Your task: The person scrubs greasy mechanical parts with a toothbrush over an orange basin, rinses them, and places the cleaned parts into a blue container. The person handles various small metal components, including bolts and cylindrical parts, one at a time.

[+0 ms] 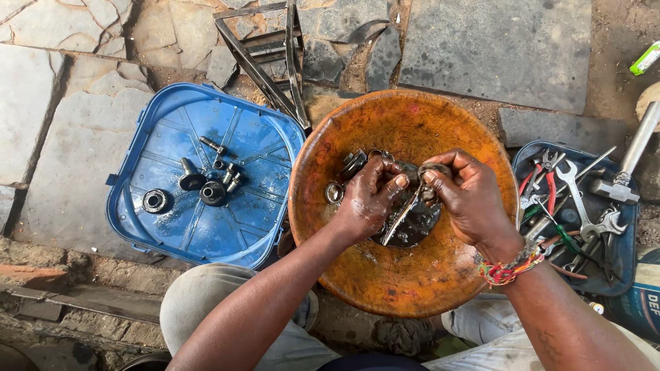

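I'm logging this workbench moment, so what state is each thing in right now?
Left hand: greasy, fingers pinching a small metal part.
Right hand: greasy, gripping the same part from the other side.
Orange bowl: upright, dark oily liquid and metal parts pooled at the centre.
Blue lid: lying inside-up, bolts and round fittings resting in it.
Tool tray: filled with spanners and pliers.

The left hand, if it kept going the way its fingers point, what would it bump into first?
The left hand points right, toward the right hand. It would likely first meet the small dark metal part pinched there, then those fingers; depth is hard to judge.
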